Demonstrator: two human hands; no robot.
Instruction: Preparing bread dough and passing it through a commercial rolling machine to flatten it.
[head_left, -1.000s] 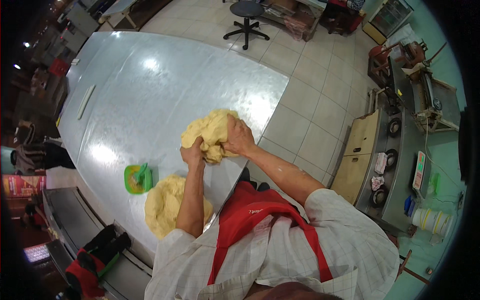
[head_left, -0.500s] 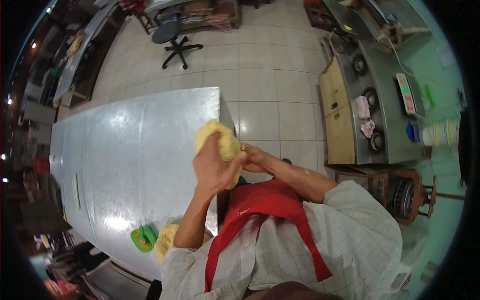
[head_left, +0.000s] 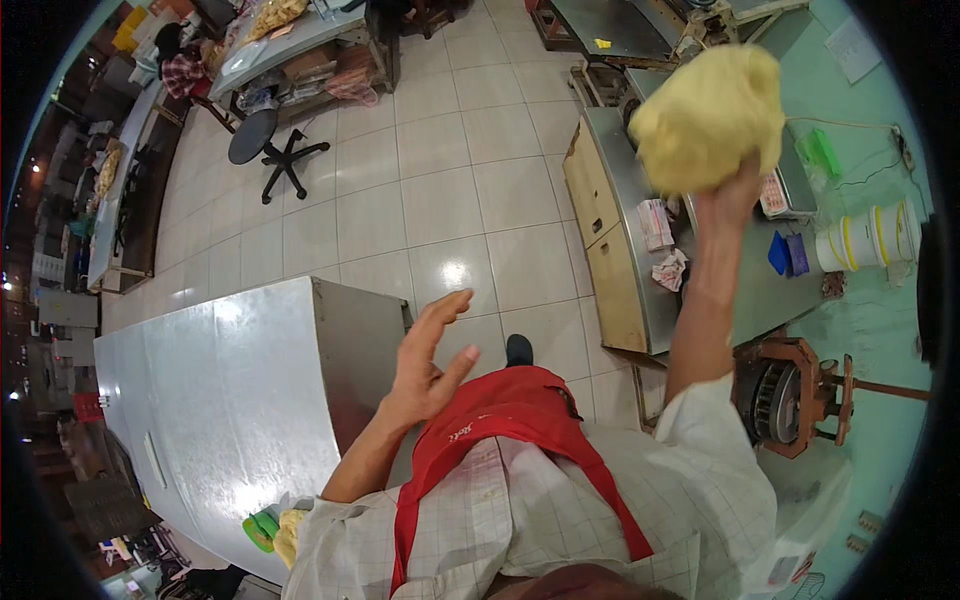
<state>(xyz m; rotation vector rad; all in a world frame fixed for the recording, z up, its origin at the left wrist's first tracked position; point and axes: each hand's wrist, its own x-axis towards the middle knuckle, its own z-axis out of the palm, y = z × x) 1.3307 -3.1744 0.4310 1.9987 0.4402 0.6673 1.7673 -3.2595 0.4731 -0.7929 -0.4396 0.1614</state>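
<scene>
A large lump of pale yellow dough is raised at the upper right. My right hand grips it from below, the arm stretched out over the steel counter; some fingers are hidden by the dough. In front of my red apron, my left hand is in the air with fingers apart and nothing in them. More yellow dough lies on the metal table at the lower left, partly covered by my sleeve. Next to it is a green container.
A scale on the right counter is mostly behind the dough and my arm. White buckets stand along the wall. A motor-like machine sits near my right elbow. A wheeled stool and a seated person are farther off.
My right hand has swung far to the right, carrying the dough from the table corner up over the counter. The left hand has let go and opened. My body and view have turned rightward.
</scene>
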